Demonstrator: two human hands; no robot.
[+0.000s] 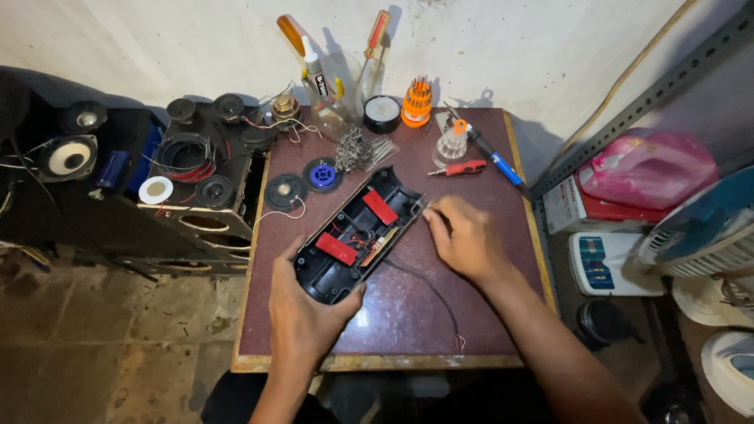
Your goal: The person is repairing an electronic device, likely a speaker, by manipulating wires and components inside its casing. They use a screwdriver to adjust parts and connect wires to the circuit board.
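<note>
Firmly, left hand around black casing

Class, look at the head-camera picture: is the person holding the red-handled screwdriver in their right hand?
No. The red-handled screwdriver lies on the table, apart from the right hand, which touches the open black casing.

White wall, worn floor, maroon table, metal shelving.

— How is the light falling?
— It is coming from above and in front, brightening the white wall and the surface, while tools are throwing soft shadows up the wall.
— And sharpness?
— The right hand is blurring slightly; the edges are bending, and the floor is sinking into dimness.
</note>
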